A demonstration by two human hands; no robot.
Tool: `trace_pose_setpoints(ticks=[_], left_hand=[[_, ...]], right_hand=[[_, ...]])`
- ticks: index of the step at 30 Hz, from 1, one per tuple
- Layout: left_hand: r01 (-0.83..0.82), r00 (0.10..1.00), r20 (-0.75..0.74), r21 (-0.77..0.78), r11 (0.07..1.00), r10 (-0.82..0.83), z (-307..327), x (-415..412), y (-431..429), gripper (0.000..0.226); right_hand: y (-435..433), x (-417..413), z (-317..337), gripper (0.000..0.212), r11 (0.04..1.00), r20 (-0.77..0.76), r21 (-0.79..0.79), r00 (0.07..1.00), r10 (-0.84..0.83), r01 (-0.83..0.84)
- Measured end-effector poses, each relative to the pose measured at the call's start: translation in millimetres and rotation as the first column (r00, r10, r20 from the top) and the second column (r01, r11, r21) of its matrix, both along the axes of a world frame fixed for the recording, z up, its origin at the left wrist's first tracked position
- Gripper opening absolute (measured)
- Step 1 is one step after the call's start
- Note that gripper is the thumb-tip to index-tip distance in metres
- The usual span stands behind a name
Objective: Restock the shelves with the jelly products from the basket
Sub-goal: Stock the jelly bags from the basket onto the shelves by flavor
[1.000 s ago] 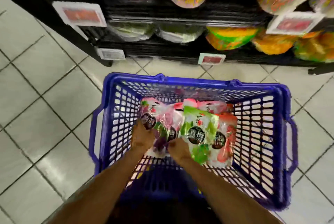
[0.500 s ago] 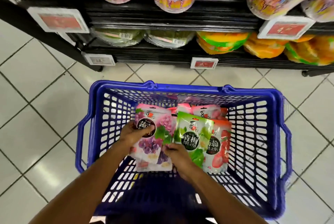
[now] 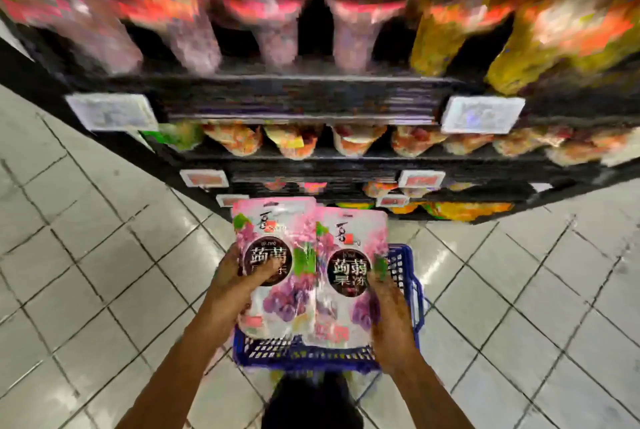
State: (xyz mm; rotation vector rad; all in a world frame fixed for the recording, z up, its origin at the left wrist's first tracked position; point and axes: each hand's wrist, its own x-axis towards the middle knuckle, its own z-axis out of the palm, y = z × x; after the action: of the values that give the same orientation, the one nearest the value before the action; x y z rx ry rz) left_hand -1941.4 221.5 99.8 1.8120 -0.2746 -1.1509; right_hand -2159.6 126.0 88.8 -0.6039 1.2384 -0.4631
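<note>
Two pink grape jelly pouches are held up side by side above the blue basket (image 3: 405,276). My left hand (image 3: 235,283) grips the left pouch (image 3: 273,269), thumb across its dark round label. My right hand (image 3: 388,311) grips the right pouch (image 3: 349,276) by its right edge. The pouches hide most of the basket and whatever lies in it. Black shelves (image 3: 311,96) rise ahead, blurred, with rows of coloured bags.
White price tags (image 3: 481,115) hang on the shelf edges. Lower shelves (image 3: 381,165) carry orange and red bags. The basket stands on a pale tiled floor (image 3: 104,272), which spreads to the left and right of it.
Both hands rose out of the basket, each with a grape pouch. The view tilted up toward higher shelves and is now blurred.
</note>
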Motion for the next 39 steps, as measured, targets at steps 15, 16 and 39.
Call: trace_pose_setpoints(ticks=[15,16,39], left_hand=[[0.02,0.978,0.19,-0.506,0.862,0.089,391,10,-22,0.09],[0.045,0.97,0.224,-0.539,0.841,0.091,407,10,-23,0.084],[0.208,0.862,0.426,-0.791,0.576,0.274,647,130,-23,0.051]], right_hand=[[-56,15,370,0.056,0.857,0.159,-0.515,0.986,0.055,0.035],[-58,17,383,0.06,0.842,0.173,-0.537,0.983,0.056,0.047],[-72,109,641,0.031,0.325,0.293,-0.919,0.937,0.189,0.222]])
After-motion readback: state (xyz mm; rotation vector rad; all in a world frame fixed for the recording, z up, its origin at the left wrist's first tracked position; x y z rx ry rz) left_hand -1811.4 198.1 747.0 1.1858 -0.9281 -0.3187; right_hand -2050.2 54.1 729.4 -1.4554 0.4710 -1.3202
